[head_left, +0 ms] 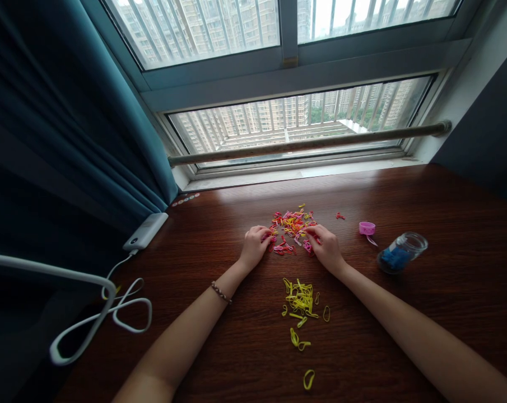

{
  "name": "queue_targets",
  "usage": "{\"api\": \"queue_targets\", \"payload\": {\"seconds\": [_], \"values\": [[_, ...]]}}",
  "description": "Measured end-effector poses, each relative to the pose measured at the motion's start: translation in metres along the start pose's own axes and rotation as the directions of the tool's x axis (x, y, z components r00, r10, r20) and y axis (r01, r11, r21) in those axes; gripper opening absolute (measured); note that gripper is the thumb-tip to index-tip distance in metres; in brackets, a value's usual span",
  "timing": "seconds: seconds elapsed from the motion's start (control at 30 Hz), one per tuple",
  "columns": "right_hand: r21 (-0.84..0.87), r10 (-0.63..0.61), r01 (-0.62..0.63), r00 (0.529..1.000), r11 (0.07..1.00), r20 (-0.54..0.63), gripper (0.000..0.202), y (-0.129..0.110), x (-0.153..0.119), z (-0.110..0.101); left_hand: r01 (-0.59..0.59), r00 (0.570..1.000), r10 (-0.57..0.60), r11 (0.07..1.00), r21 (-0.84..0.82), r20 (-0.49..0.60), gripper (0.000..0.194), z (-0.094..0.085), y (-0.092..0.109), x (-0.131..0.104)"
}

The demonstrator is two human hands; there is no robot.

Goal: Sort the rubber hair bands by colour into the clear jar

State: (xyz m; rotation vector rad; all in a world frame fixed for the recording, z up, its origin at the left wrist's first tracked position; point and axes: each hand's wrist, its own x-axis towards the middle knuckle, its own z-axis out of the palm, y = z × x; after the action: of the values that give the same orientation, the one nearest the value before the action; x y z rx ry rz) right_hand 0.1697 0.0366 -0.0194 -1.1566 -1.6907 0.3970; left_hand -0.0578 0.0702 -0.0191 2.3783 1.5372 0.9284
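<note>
A loose pile of small rubber bands, mostly pink, red, orange and yellow, lies on the dark wooden table. At its left edge is my left hand, with thumb and fingertips drawn together among the bands. My right hand touches the right side of the pile, its fingers bent in a pinch. Whatever sits between the fingertips of either hand is too small to make out. Nearer to me, between my forearms, lies a separate group of yellow rubber bands, with a few strays below it.
Right of the pile are a pink ribbon roll and a tilted glass jar with blue contents. A red band lies apart. At left are a white power bank, a cable and a blue curtain. A window stands behind.
</note>
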Motion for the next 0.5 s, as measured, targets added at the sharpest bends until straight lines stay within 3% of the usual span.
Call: {"api": "queue_targets", "payload": {"seconds": [0.23, 0.5], "values": [[0.014, 0.011, -0.011, 1.000, 1.000, 0.008, 0.015, -0.0016, 0.0000, 0.0001, 0.061, 0.997, -0.064, 0.996, -0.066, -0.038, 0.003, -0.0021, -0.0045, 0.0001], [0.017, 0.008, -0.009, 1.000, 1.000, 0.011, 0.015, -0.0029, -0.0004, -0.0008, 0.126, 0.979, -0.148, 0.980, -0.155, -0.139, 0.009, -0.0008, -0.0097, 0.0003]]}}
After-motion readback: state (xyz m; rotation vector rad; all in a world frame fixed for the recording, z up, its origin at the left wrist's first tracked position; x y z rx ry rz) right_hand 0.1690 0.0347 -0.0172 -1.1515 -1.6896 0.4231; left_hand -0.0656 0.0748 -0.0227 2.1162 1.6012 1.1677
